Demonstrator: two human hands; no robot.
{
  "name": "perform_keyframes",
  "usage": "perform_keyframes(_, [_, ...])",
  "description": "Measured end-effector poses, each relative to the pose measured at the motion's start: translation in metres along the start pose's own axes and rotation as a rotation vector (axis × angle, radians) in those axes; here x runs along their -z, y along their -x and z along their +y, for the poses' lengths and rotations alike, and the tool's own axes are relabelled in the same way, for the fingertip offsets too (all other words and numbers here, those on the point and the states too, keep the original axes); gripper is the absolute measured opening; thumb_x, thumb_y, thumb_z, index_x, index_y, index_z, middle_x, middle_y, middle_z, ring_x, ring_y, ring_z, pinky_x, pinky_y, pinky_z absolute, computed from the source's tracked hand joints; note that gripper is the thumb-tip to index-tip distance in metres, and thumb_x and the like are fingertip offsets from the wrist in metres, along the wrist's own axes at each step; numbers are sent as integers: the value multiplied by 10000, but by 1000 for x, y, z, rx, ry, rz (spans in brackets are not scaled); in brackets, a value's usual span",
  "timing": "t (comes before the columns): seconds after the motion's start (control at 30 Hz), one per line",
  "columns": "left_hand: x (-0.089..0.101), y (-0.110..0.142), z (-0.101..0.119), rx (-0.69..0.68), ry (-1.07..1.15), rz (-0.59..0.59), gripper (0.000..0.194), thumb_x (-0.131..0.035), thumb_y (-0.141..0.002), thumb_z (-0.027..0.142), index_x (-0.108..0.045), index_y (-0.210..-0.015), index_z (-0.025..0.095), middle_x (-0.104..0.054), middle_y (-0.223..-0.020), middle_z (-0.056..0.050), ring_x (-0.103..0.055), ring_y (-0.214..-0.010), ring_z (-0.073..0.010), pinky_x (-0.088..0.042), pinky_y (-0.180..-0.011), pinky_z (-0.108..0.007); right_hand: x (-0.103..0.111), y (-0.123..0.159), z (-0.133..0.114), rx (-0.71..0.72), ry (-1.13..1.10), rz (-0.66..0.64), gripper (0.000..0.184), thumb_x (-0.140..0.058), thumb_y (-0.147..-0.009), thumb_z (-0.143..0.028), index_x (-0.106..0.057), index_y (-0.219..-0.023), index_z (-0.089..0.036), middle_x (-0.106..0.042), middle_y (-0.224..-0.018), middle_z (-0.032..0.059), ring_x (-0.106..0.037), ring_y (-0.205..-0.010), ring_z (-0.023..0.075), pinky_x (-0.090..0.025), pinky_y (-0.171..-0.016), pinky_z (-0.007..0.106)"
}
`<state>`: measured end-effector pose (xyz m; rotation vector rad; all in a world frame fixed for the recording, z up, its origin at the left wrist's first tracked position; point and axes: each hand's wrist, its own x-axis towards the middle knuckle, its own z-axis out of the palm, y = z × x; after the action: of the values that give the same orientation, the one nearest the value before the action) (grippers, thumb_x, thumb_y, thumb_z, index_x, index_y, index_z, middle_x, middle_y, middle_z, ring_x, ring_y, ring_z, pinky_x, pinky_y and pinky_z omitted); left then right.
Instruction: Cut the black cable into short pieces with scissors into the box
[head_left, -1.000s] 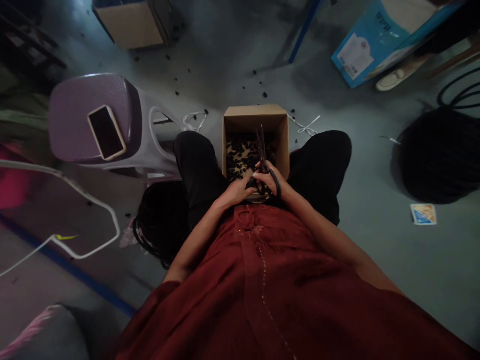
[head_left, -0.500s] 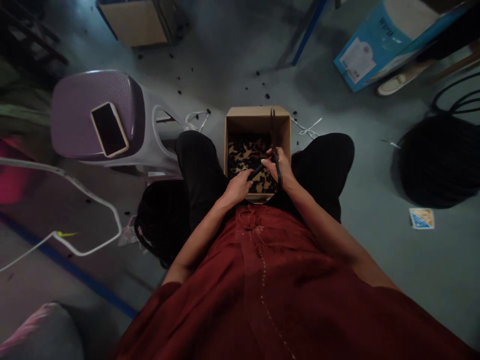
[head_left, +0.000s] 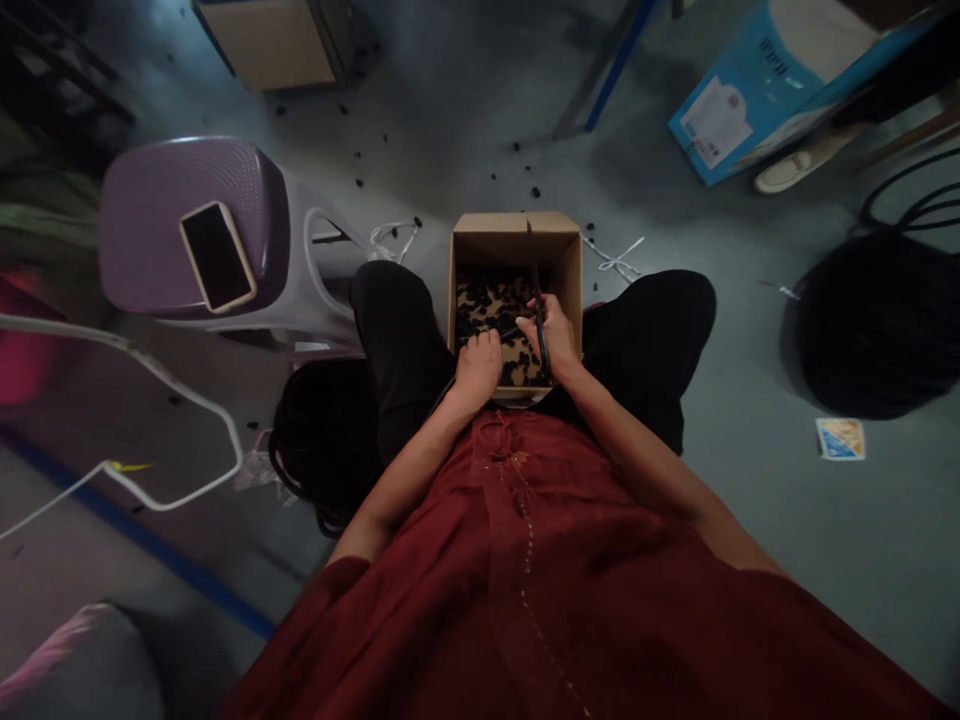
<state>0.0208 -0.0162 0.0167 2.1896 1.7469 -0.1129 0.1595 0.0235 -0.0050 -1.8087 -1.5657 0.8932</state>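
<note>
Between my knees stands an open cardboard box (head_left: 516, 222) with many small black pieces (head_left: 491, 297) scattered over its bottom. Over the box, my right hand (head_left: 559, 335) is closed around black-handled scissors (head_left: 535, 265), whose blades point away from me. My left hand (head_left: 480, 365) grips a thin black cord (head_left: 510, 333), and a short length of it reaches across to the fingers of my right hand. Whether those fingers also pinch the cord's end I cannot tell. Something dark, perhaps more of the cord, runs beneath my left wrist.
A phone (head_left: 218, 257) lies on a purple stool (head_left: 135, 230) at left. Black bundles sit beside my left leg (head_left: 322, 435) and at far right (head_left: 877, 320). A blue carton (head_left: 720, 125) stands near another person's shoe (head_left: 787, 172). Black bits dot the floor.
My left hand has turned knuckles-up and shifted slightly forward along the cord. The scissors have swung a little left, and their blades look closer together.
</note>
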Motion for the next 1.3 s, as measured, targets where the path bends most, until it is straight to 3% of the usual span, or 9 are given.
perform_keyframes(0.1, [-2,0,-4,-39,132,-4,340,-338,-874,161,-420,-1200,108,-547,-1078,-133,-519,-992,-206,-424,-795,-295,0,-1,-1,7,-50,11,339,-549,-733,-395,-470,-1010,-217,-572,-762,15,-550,-682,171,-432,-709,338])
perform_keyframes(0.27, [8,5,-2,3,308,36,398,-299,-892,442,-471,-1174,219,-612,-1037,-74,-587,-912,-188,-424,-758,-273,3,-6,0,-19,-259,-26,323,-557,-729,-394,-451,-982,-223,-510,-667,-24,-506,-571,132,-435,-595,293])
perform_keyframes(0.47, [12,11,-12,-75,458,129,390,-330,-893,414,-472,-1216,249,-606,-1128,-37,-581,-984,-165,-428,-804,-246,3,-4,2,-82,-457,-63,294,-513,-764,-409,-420,-982,-235,-447,-577,-53,-432,-439,105,-379,-437,247])
perform_keyframes(0.6, [12,11,-24,-74,592,240,389,-349,-892,398,-474,-1225,242,-592,-1160,-19,-568,-1015,-148,-428,-835,-234,10,5,9,-89,-413,-45,315,-517,-758,-411,-416,-999,-234,-509,-651,-33,-476,-485,113,-407,-467,256])
perform_keyframes(0.8, [14,8,-31,47,567,325,393,-336,-889,428,-560,-1112,195,-649,-1000,-49,-606,-875,-154,-440,-767,-242,12,46,24,-58,-275,-330,382,-560,-730,-444,-448,-1023,-227,-576,-837,8,-574,-682,157,-476,-674,328])
perform_keyframes(1.1, [13,9,-31,-10,456,250,401,-313,-903,396,-491,-1221,227,-590,-1159,-36,-555,-1032,-148,-422,-863,-237,28,68,31,-36,-75,-503,461,-535,-745,-478,-457,-1101,-196,-608,-927,50,-586,-797,200,-464,-736,353])
perform_keyframes(1.3, [8,8,-26,-30,389,202,418,-326,-896,414,-483,-1237,231,-603,-1134,-52,-570,-1009,-154,-434,-845,-239,29,70,27,-33,-42,-513,456,-522,-762,-480,-459,-1110,-191,-607,-917,51,-589,-795,198,-460,-723,339])
